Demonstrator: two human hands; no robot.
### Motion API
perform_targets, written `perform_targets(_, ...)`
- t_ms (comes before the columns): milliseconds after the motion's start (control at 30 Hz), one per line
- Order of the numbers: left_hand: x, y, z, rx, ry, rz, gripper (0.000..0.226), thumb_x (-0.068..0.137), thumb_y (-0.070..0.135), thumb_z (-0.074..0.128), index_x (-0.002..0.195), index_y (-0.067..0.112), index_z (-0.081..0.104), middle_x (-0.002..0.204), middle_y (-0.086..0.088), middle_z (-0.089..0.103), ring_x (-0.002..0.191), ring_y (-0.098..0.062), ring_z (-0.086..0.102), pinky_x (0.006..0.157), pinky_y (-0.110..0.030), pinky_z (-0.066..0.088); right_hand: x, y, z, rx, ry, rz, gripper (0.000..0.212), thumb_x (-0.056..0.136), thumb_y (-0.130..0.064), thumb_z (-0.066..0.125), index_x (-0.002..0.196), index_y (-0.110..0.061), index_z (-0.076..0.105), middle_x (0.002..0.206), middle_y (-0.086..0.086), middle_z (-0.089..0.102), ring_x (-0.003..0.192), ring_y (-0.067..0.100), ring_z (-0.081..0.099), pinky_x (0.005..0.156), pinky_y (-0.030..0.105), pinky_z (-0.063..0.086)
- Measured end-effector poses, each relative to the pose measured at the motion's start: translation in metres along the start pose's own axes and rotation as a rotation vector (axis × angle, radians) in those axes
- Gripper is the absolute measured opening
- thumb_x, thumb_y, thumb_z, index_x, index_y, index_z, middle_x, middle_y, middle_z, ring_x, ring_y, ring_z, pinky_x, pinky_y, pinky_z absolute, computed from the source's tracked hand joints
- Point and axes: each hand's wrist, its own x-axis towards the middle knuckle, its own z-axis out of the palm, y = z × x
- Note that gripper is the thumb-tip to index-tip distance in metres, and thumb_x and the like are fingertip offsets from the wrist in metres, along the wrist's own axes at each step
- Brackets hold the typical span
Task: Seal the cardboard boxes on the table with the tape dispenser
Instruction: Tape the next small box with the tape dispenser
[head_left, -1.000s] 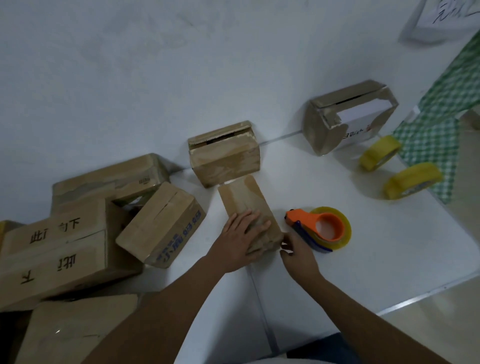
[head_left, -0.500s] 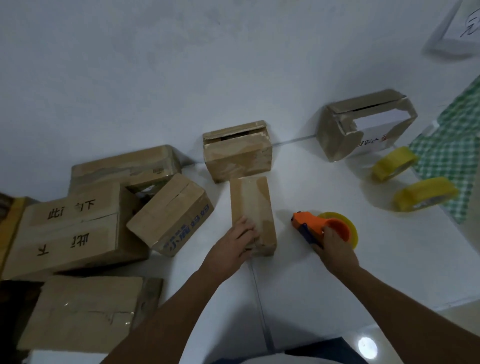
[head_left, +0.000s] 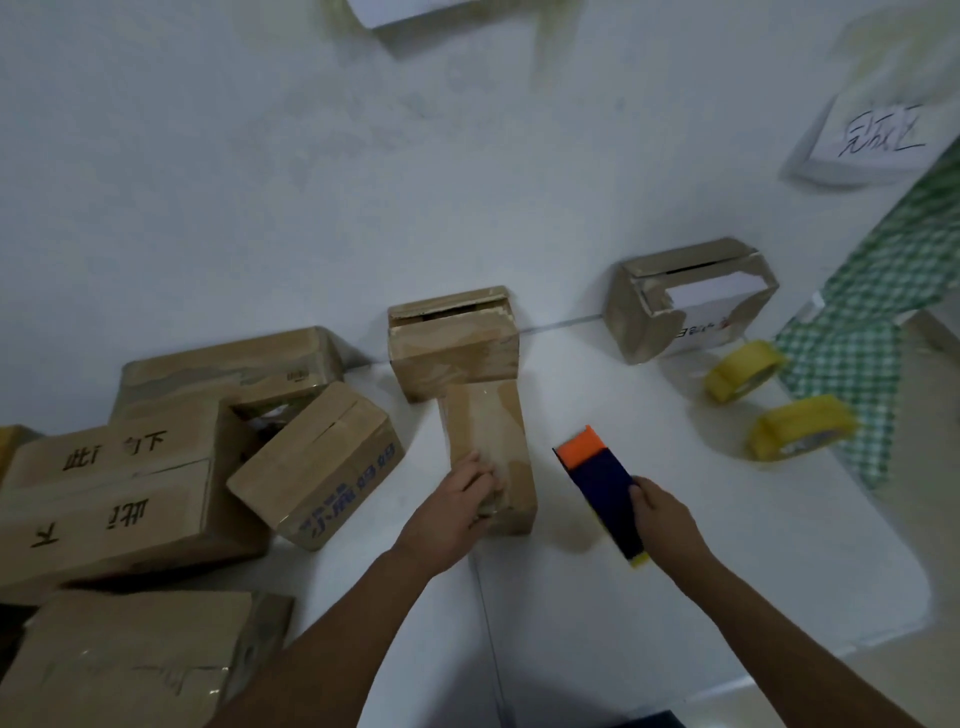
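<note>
A small narrow cardboard box (head_left: 488, 441) lies lengthwise in the middle of the white table (head_left: 701, 545). My left hand (head_left: 457, 512) rests on its near end, fingers curled over the top. My right hand (head_left: 662, 514) grips the tape dispenser (head_left: 600, 483), blue-bodied with an orange front, lifted off the table to the right of the box and seen edge-on. The dispenser is apart from the box.
Another small box (head_left: 454, 343) stands against the wall behind the narrow one. A torn box (head_left: 685, 296) stands at the back right. Several bigger boxes (head_left: 317, 467) pile up on the left. Two yellow tape rolls (head_left: 800, 434) lie at the right, near a green checked cloth (head_left: 872, 322).
My right hand has taken hold of the tape dispenser and lifted it off the table, turning it edge-on. My left hand stays on the narrow box.
</note>
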Motion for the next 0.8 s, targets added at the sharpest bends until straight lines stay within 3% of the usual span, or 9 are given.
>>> perform_targets(100, 0.008, 0.014, -0.012, -0.057, -0.002, -0.06, 0.042, 0.096, 0.031, 0.062, 0.134, 0.015, 0.055, 0.143, 0.005, 0.042, 0.127, -0.015, 0.047, 0.1, -0.017, 0.041, -0.015, -0.007, -0.009, 0.11, 0.008, 0.013, 0.032, 0.105, -0.03, 0.034, 0.109, -0.015, 0.061, 0.096, 0.007, 0.067, 0.088, 0.023, 0.062, 0.078, 0.036, 0.049)
perform_targets(167, 0.012, 0.027, -0.02, -0.208, 0.097, -0.191, 0.03, 0.097, 0.03, 0.06, 0.126, 0.022, 0.062, 0.131, 0.012, 0.05, 0.112, -0.006, 0.053, 0.085, 0.0, 0.037, -0.023, -0.009, -0.015, 0.076, 0.035, -0.04, 0.032, 0.103, -0.038, 0.036, 0.096, -0.021, 0.061, 0.083, -0.001, 0.066, 0.078, 0.017, 0.063, 0.07, 0.032, 0.048)
perform_targets(200, 0.013, 0.034, -0.024, -0.346, 0.144, -0.308, 0.025, 0.097, 0.029, 0.06, 0.121, 0.025, 0.065, 0.124, 0.014, 0.055, 0.107, -0.004, 0.055, 0.078, 0.001, 0.039, -0.026, -0.011, -0.018, 0.03, 0.044, -0.07, 0.032, 0.103, -0.041, 0.037, 0.09, -0.024, 0.061, 0.077, -0.005, 0.065, 0.073, 0.013, 0.062, 0.063, 0.027, 0.046)
perform_targets(300, 0.018, 0.056, -0.032, -0.979, 0.072, -0.676, 0.022, 0.097, 0.028, 0.062, 0.115, 0.018, 0.069, 0.114, 0.001, 0.071, 0.102, -0.012, 0.067, 0.074, -0.014, 0.052, -0.034, -0.017, -0.025, -0.089, 0.073, -0.149, 0.036, 0.1, -0.047, 0.04, 0.077, -0.028, 0.06, 0.066, -0.014, 0.061, 0.063, 0.001, 0.057, 0.055, 0.02, 0.036)
perform_targets(400, 0.016, 0.074, -0.036, -1.401, -0.079, -0.841, 0.036, 0.097, 0.028, 0.061, 0.118, -0.001, 0.066, 0.115, -0.018, 0.07, 0.111, -0.029, 0.066, 0.096, -0.039, 0.055, -0.038, -0.02, -0.03, -0.132, 0.098, -0.214, 0.043, 0.097, -0.053, 0.043, 0.064, -0.029, 0.056, 0.057, -0.016, 0.058, 0.058, -0.001, 0.056, 0.053, 0.019, 0.033)
perform_targets(467, 0.013, 0.081, -0.036, -1.464, -0.107, -0.87, 0.039, 0.097, 0.031, 0.06, 0.118, -0.002, 0.065, 0.118, -0.02, 0.069, 0.115, -0.032, 0.064, 0.104, -0.045, 0.049, -0.04, -0.022, -0.031, -0.161, 0.087, -0.237, 0.043, 0.096, -0.055, 0.043, 0.064, -0.03, 0.058, 0.058, -0.015, 0.059, 0.058, 0.001, 0.056, 0.053, 0.019, 0.034)
perform_targets(567, 0.01, 0.085, -0.037, -1.491, -0.118, -0.881, 0.038, 0.096, 0.028, 0.064, 0.122, 0.001, 0.063, 0.121, -0.02, 0.067, 0.118, -0.031, 0.062, 0.102, -0.04, 0.051, -0.042, -0.024, -0.031, -0.164, 0.07, -0.248, 0.039, 0.095, -0.055, 0.043, 0.069, -0.032, 0.06, 0.064, -0.014, 0.062, 0.062, 0.002, 0.059, 0.056, 0.02, 0.039)
perform_targets(667, 0.008, 0.085, -0.038, -1.484, -0.114, -0.866, 0.034, 0.092, 0.021, 0.069, 0.12, 0.002, 0.065, 0.119, -0.018, 0.069, 0.114, -0.028, 0.064, 0.089, -0.033, 0.057, -0.043, -0.026, -0.032, -0.17, 0.069, -0.259, 0.038, 0.096, -0.055, 0.042, 0.074, -0.03, 0.061, 0.066, -0.014, 0.063, 0.063, 0.002, 0.06, 0.056, 0.019, 0.039)
perform_targets(800, 0.004, 0.086, -0.036, -1.438, -0.097, -0.849, 0.014, 0.093, 0.014, 0.066, 0.104, 0.006, 0.07, 0.092, -0.009, 0.074, 0.088, -0.017, 0.069, 0.069, -0.024, 0.057, -0.045, -0.029, -0.031, -0.195, 0.057, -0.277, 0.034, 0.096, -0.054, 0.041, 0.083, -0.032, 0.063, 0.073, -0.015, 0.064, 0.067, 0.001, 0.06, 0.057, 0.016, 0.037)
